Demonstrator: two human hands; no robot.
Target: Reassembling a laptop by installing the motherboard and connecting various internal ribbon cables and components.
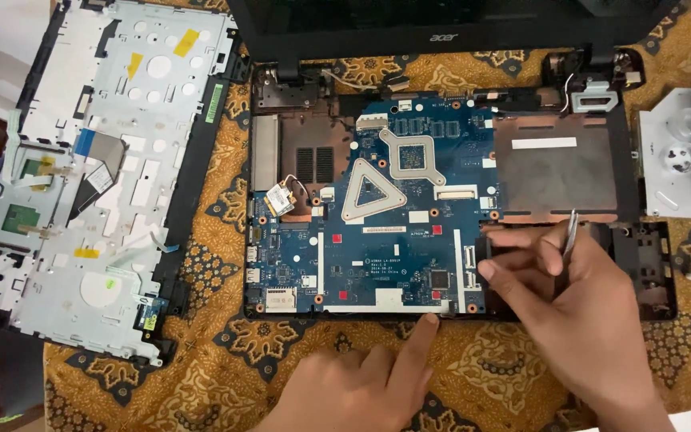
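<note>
— Two hands at the lower right of the frame; what lies left of them?

— At far left, the removed keyboard cover (113, 176) lies upside down on the patterned cloth (217, 352), its silver underside up, well apart from both hands.

— And the blue board?

— The motherboard (369, 216) sits in the open laptop base (641, 272) at centre. The left hand (353, 384) comes up from the bottom edge, fingers curled in except the index finger (421, 340), which touches the base's front edge just below the board's lower right corner.

— The right hand?

— The right hand (577, 312) lies over the base just right of the board, fingers closed on thin metal tweezers (571, 232), held upright, tips hidden behind the fingers.

— Any room?

— Bare cloth runs along the bottom; a clear plastic tray (681, 152) crowds the right edge, and the black screen lid (441, 24) closes off the top.
</note>
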